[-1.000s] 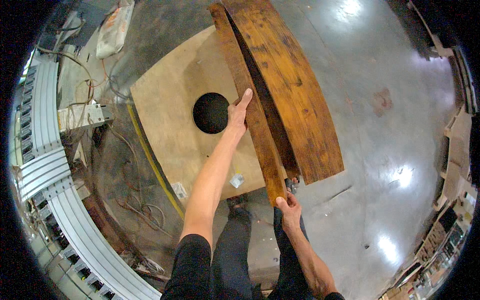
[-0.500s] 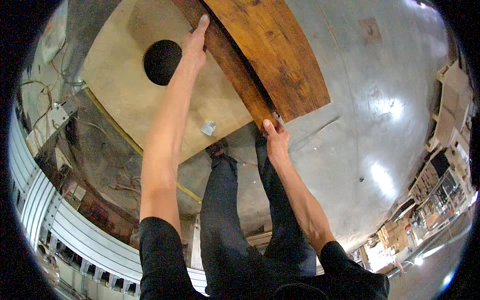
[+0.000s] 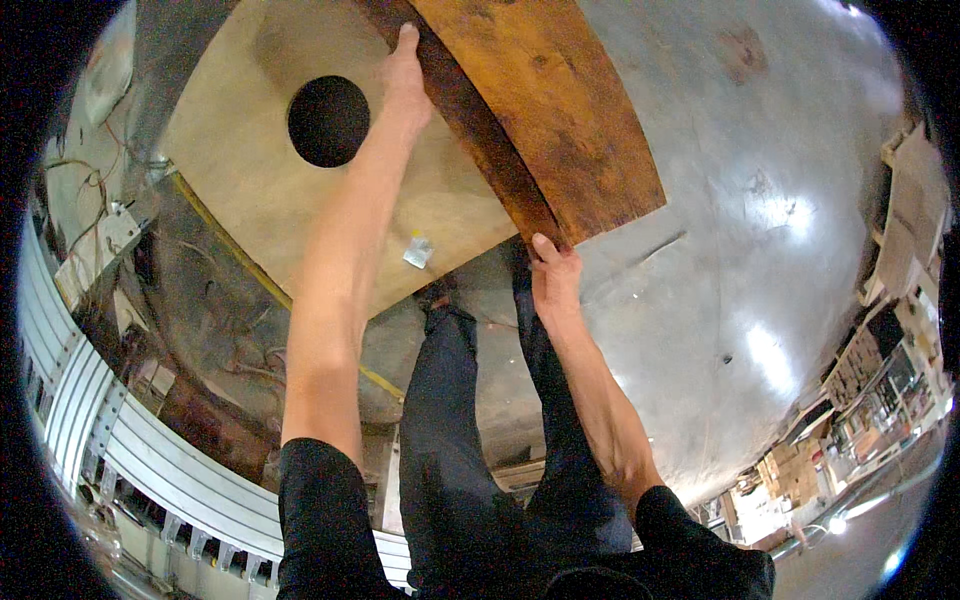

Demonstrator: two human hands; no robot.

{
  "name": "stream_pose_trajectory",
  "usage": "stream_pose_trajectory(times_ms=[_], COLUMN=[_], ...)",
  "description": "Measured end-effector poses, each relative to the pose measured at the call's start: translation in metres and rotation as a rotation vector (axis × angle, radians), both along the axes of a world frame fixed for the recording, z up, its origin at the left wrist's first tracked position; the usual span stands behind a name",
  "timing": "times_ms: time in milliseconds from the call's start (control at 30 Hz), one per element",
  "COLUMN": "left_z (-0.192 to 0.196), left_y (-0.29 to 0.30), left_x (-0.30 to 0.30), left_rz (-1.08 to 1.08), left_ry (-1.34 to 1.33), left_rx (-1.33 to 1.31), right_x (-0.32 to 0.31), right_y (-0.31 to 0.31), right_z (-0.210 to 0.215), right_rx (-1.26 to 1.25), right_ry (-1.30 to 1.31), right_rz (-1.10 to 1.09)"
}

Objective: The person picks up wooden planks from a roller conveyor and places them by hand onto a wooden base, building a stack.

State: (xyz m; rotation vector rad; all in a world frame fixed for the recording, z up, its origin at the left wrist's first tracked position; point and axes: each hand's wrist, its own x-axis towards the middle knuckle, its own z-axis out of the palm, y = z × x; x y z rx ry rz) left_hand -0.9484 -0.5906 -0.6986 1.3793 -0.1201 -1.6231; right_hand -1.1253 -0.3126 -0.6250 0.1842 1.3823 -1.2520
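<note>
My left hand (image 3: pixel 404 85) is closed on the left edge of a narrow brown wood-grain board (image 3: pixel 482 135), its thumb pointing away from me. At the board's near end, my right hand (image 3: pixel 556 278) grips it with the thumb on top; its other fingers are partly hidden. Right beside the narrow board lies a wider wood-grain plank (image 3: pixel 580 110), with a dark line between the two. The far ends of both run out of view.
Beneath the boards at left is a pale sheet (image 3: pixel 235 130) with a round dark hole (image 3: pixel 328 121) and a small silvery scrap (image 3: pixel 417 252). Grey, shiny floor (image 3: pixel 720 270) stretches to the right. Ribbed metal profiles (image 3: pixel 190 475) curve along the lower left, and wooden stacks (image 3: pixel 800 470) stand lower right.
The narrow board has shifted slightly right, towards the wider plank, and the dark gap between them has narrowed. Both hands moved along with it, the left one more.
</note>
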Motion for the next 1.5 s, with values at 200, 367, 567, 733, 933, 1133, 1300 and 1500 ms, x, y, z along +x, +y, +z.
stream_pose_trajectory(times_ms=[200,367,567,733,933,1133,1300,1500], left_z=[-0.001,0.019,0.034,0.033,0.046,0.055,0.124,0.186], left_y=[0.000,0.010,0.092,0.121,0.116,0.137,0.213,0.400], left_x=[-0.008,-0.022,-0.062,-0.077,-0.068,-0.065,-0.042,0.099], left_rz=[0.069,0.065,-0.153,-0.044,-0.224,-0.103,-0.392,-0.808], left_ry=[0.066,0.105,-0.244,-0.379,-0.256,-0.399,-0.503,-0.676], left_rx=[-0.041,-0.099,-0.156,-0.041,0.027,-0.010,0.030,0.168], right_x=[-0.003,-0.018,-0.018,-0.012,-0.018,-0.008,-0.044,-0.055], right_y=[0.006,0.011,0.004,0.004,0.006,0.021,0.092,0.188], right_z=[-0.008,-0.015,-0.009,-0.014,-0.016,0.002,0.057,0.201], right_rx=[-0.029,-0.070,0.015,0.057,0.087,0.011,0.280,0.275], right_ry=[-0.048,-0.076,-0.097,-0.100,-0.070,-0.035,0.140,0.322], right_rz=[-0.036,0.015,0.025,0.052,0.032,0.210,0.371,0.458])
